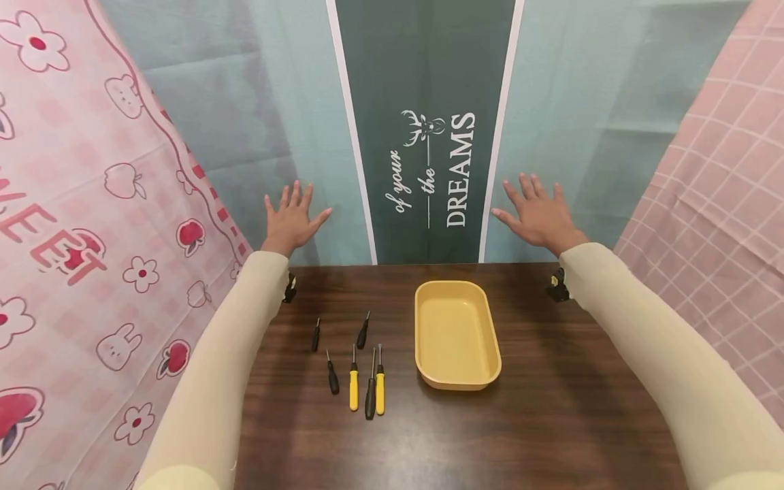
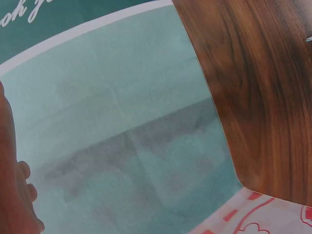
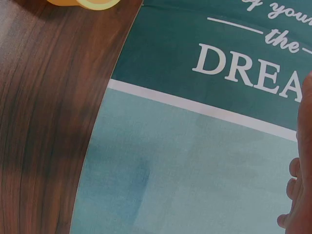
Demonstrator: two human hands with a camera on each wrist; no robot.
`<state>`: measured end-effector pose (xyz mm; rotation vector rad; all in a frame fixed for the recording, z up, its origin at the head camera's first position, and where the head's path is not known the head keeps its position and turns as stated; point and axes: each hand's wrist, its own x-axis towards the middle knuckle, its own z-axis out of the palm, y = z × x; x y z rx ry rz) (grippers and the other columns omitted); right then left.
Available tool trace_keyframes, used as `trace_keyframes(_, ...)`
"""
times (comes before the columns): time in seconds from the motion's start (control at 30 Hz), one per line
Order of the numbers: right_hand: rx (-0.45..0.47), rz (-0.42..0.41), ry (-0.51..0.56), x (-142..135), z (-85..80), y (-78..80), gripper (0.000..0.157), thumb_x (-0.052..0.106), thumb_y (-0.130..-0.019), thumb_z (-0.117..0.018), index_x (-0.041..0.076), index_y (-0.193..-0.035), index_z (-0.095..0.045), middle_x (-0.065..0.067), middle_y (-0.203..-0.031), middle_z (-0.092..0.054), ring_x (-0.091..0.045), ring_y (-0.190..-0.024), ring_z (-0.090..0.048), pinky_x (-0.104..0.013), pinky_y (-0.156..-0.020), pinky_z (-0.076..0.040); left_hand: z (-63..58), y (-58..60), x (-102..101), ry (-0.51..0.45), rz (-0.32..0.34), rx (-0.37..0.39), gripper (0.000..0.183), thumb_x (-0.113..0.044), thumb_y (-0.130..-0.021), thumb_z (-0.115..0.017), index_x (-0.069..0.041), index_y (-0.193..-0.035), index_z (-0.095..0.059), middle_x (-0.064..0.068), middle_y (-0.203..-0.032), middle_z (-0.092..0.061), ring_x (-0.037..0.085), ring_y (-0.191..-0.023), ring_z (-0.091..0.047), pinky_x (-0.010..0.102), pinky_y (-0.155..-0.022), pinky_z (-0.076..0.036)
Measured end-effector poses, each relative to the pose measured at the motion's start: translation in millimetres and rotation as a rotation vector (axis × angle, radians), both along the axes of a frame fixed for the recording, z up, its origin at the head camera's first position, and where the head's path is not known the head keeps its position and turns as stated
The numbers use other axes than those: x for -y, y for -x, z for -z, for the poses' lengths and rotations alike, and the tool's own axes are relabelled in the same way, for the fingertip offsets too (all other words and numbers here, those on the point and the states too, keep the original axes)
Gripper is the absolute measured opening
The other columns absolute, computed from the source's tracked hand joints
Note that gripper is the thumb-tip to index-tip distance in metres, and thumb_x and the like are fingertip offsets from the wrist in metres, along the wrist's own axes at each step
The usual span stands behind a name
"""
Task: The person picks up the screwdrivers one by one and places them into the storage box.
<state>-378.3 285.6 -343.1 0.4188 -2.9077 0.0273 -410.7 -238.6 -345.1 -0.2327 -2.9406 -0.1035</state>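
My left hand [image 1: 290,223] is held out beyond the table's far edge with its fingers spread, holding nothing. Mirroring it on the other side, my right hand [image 1: 539,214] has straight, spread fingers and is likewise bare. On the table's left half lie several screwdrivers: two yellow-handled ones, a yellow screwdriver [image 1: 353,388] and another yellow screwdriver [image 1: 380,391], with a long black screwdriver [image 1: 370,395] between them. Smaller black screwdrivers [image 1: 333,378] lie around these. To their right stands a yellow rectangular tray [image 1: 459,333] with nothing in it. Both wrist views show only part of each hand.
The dark wooden table [image 1: 551,422] ends at a green and blue printed curtain [image 1: 422,82]. A pink patterned cloth [image 1: 92,204] hangs on the left, a pink checked cloth [image 1: 704,184] on the right. Black wrist devices [image 1: 558,286] sit under the sleeves.
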Motion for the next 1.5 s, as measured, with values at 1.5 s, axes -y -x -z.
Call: trace_keyframes(1.5,-0.069,-0.121,0.110,15.1,-2.3,-39.9,0.081,0.064,-0.103,-0.029,0.017,-0.163,-0.003,-0.020,-0.168,-0.004,-0.040,-0.154,-0.005,-0.070,-0.114,0.005,7.9,-54.8,-35.3,-0.151,0.134,-0.164,0.091,-0.082,-0.091,-0.033,-0.035,-0.162,0.000,0.010,-0.169,0.007,0.031,-0.155,0.006,0.072,-0.112,0.008)
